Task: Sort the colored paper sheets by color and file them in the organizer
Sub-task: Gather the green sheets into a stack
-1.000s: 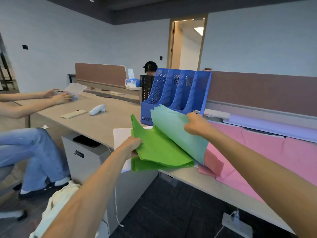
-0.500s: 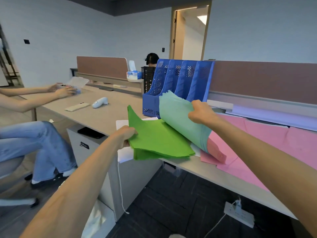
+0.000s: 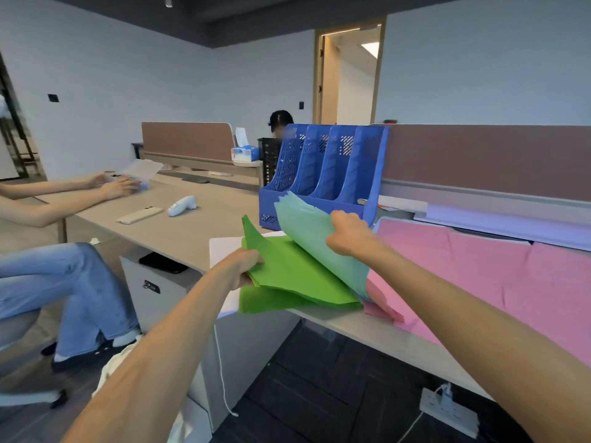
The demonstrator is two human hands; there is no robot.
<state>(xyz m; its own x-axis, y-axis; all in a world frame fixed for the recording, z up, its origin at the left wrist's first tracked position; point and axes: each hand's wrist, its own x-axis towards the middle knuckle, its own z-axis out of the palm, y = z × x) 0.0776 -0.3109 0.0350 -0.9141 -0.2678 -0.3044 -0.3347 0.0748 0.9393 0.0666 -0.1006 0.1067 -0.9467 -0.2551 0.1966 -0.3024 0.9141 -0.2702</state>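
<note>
Both arms bare, stretched forward. Left hand (image 3: 243, 266) lower, fingers pinching near edge of green sheets (image 3: 287, 276). Right hand (image 3: 348, 233) higher, farther out, fingers curled round teal sheets (image 3: 303, 225).

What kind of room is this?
Most likely an office. There are long shared desks with brown divider panels, a blue file organizer for papers, and another person working nearby.

Organizer (image 3: 319, 174) sits at the back of the table (image 3: 198, 231), paper stack (image 3: 294, 276) right in front of it at the near edge. Spread sheets (image 3: 495, 273) lie to the stack's right, a phone (image 3: 139, 215) well off left, power strip (image 3: 447, 412) on the floor below.
</note>
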